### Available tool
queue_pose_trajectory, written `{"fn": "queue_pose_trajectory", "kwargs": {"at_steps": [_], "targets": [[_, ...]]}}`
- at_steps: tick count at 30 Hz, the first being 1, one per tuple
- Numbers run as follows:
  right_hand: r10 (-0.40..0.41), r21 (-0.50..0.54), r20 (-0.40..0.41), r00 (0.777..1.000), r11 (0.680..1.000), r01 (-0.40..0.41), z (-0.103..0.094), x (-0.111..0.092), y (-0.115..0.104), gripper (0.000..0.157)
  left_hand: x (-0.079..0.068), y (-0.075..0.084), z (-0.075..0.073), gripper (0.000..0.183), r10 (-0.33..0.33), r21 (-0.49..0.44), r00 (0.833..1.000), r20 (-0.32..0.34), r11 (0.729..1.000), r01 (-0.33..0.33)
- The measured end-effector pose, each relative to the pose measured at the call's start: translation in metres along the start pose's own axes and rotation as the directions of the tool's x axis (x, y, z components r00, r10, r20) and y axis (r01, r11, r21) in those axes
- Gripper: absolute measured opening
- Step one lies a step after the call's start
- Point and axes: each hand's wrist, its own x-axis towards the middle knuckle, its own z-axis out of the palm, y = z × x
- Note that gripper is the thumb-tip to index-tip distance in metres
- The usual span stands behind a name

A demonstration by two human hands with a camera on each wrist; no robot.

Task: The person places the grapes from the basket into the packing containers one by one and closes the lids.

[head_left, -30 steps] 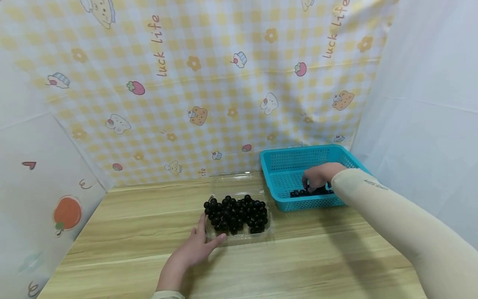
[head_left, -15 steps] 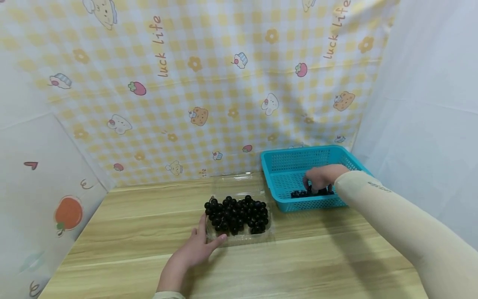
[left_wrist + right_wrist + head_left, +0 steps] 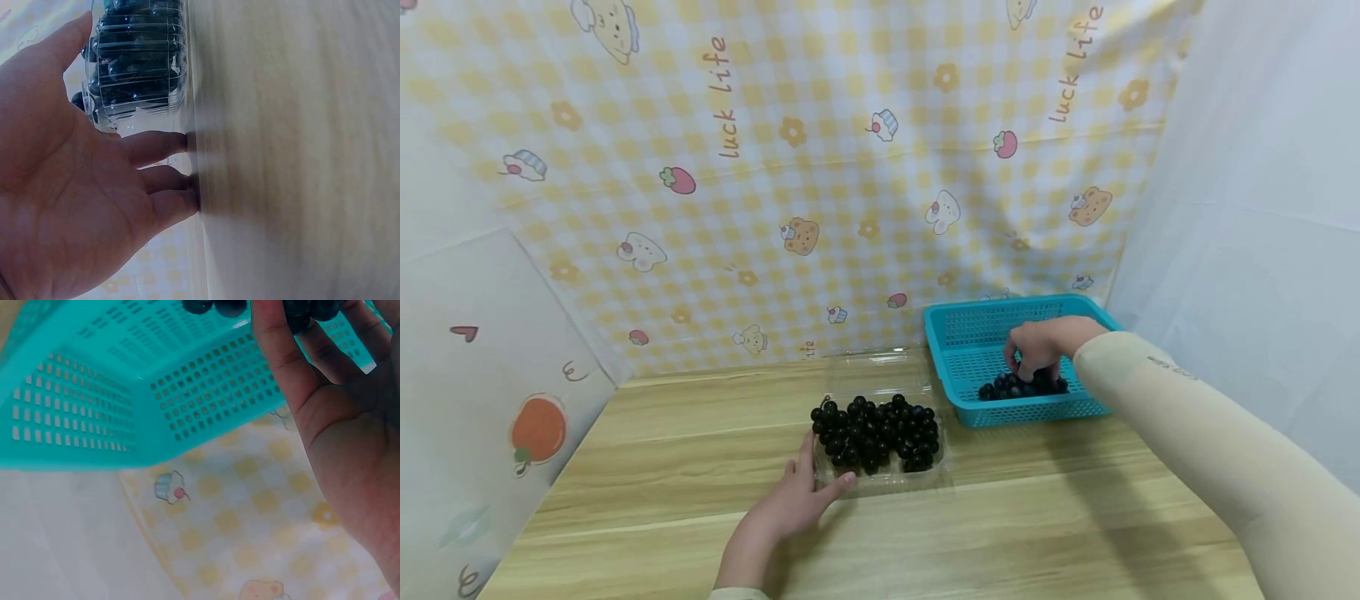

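In the head view, a clear plastic clamshell box (image 3: 886, 478) filled with black grapes (image 3: 872, 429) lies on the table, lid folded back. My left hand (image 3: 793, 496) rests at the box's near left corner, thumb and forefinger spread along its sides. In the left wrist view, the other fingertips (image 3: 178, 203) of that hand touch the tabletop. My right hand (image 3: 1041, 346) reaches down into a blue plastic basket (image 3: 951, 367) and grips a bunch of black grapes (image 3: 1000, 388), fingers bent around it. Part of the bunch is hidden by the hand; in the right wrist view, grapes (image 3: 230, 306) show at the fingers.
The wooden table (image 3: 647, 467) ends at a yellow checked cloth (image 3: 842, 183) hanging behind it. White sheets (image 3: 1247, 167) hang at both sides. The box's raised-rim lid (image 3: 880, 367) lies toward the cloth, close to the basket.
The right hand has risen slightly in the basket and the grapes beneath it show more, looking lifted and tilted. My left hand and the box have stayed put.
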Motion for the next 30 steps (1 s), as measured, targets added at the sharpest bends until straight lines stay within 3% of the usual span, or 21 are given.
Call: {"fn": "queue_pose_trajectory", "kwargs": {"at_steps": [14, 30], "targets": [[-0.043, 0.008, -0.016, 0.999, 0.999, 0.043, -0.044, -0.025, -0.031, 0.01, -0.001, 0.001, 0.0, 0.118, 0.01, -0.024, 1.0, -0.003, 1.0, -0.01], [-0.072, -0.067, -0.02, 0.997, 0.995, 0.071, -0.071, -0.056, -0.086, 0.007, -0.002, 0.0, 0.0, 0.117, 0.014, -0.023, 1.0, -0.009, 1.0, -0.014]]}}
